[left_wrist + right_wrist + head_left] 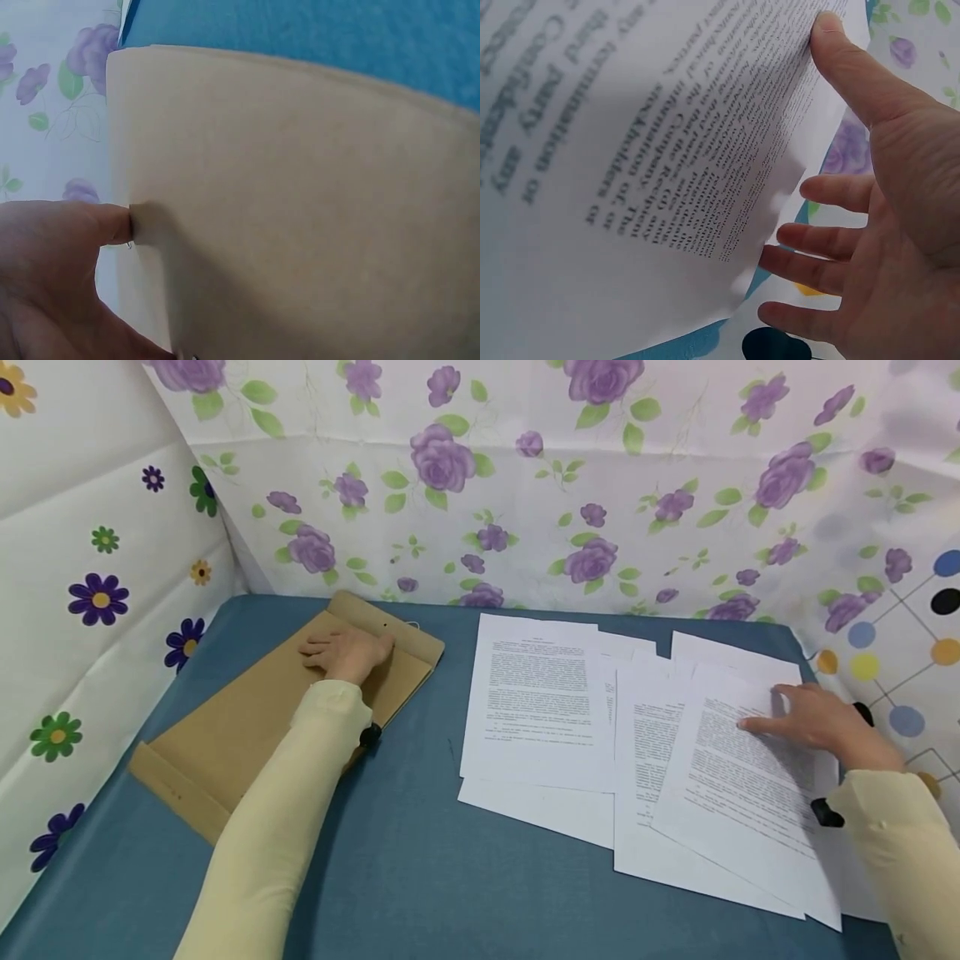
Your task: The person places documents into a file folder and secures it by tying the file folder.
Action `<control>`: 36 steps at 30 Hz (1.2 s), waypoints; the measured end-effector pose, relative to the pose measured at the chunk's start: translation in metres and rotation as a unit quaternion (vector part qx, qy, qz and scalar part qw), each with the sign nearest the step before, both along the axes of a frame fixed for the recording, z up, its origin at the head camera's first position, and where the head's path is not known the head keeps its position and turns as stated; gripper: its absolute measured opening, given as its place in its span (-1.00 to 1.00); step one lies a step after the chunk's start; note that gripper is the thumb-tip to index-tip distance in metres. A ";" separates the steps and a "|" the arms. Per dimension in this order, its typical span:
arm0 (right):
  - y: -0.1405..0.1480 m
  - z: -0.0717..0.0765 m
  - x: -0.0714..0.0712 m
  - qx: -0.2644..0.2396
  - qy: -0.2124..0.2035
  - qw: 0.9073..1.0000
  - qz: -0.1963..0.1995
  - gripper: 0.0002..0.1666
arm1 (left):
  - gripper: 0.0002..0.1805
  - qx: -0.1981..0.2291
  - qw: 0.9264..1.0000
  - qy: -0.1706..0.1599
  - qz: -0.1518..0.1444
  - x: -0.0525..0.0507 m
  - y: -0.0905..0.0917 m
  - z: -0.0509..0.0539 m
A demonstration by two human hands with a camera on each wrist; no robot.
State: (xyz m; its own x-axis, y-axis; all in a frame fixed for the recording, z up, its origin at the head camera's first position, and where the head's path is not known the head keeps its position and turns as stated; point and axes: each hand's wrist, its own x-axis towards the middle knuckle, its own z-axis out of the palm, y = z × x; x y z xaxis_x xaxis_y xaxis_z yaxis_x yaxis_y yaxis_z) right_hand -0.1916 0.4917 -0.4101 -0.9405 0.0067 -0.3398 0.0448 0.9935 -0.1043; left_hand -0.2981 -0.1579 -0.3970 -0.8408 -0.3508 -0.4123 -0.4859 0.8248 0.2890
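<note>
A brown paper envelope (247, 718) lies slanted on the left of the table, a folded flap at its upper end. My left hand (347, 653) rests spread on it near that flap. From the left wrist view, the thumb of the left hand (56, 262) touches the envelope (300, 202) by a crease. On the right, my right hand (828, 722) is over the top printed sheet (750, 777). Close up, the thumb of the right hand (915, 180) lies on the printed sheet (675, 285), while its other fingers extend apart near the sheet's edge.
Several loose printed pages (536, 693) overlap across the right half of the blue table (480, 893). A flowered curtain (450, 527) stands behind the table, with patterned sheeting (82, 677) along the left side too.
</note>
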 end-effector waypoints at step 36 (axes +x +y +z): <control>-0.008 0.012 0.005 0.023 -0.022 0.998 -0.057 0.62 | -0.07 -0.007 0.966 -0.051 -0.255 0.053 0.025 0.016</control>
